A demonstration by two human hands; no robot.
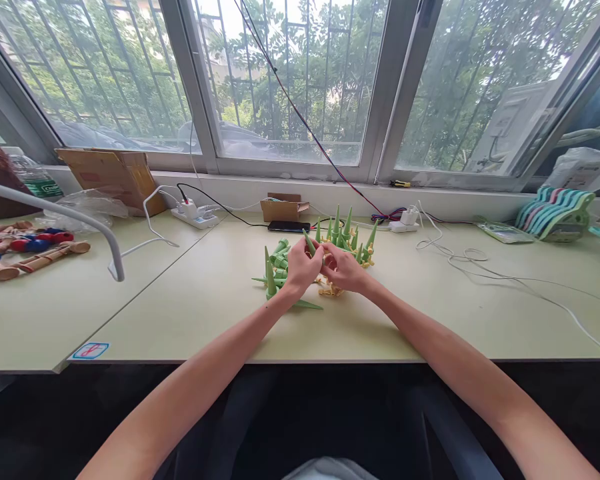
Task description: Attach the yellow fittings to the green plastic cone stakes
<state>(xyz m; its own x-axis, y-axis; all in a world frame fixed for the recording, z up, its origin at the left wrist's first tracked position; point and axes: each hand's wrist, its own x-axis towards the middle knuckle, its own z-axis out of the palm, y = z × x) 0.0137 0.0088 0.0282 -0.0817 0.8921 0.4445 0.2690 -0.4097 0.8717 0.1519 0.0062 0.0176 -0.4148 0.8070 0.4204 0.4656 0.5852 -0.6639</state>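
Note:
My left hand [303, 267] is closed around a green plastic spike [309, 241], its point tilted up and to the left. Against the spike's lower end, my right hand [347, 269] has its fingers pinched; whatever lies between them is hidden. Left of my hands lies a loose group of green spikes [271, 283], some standing, others on their sides. Behind my right hand, several more spikes [337, 227] stand point up, with small yellow parts [370, 253] at their bases. A little heap of yellow pieces [330, 289] sits below my hands, partly covered.
A black phone [289, 227] lies before a small open cardboard box [282, 209]. Power strips [196, 217] and white cables [450, 253] run along the back and right. Hangers [555, 213] stand far right. A white curved tube [80, 217] crosses the left side, near wooden beaded items [35, 257].

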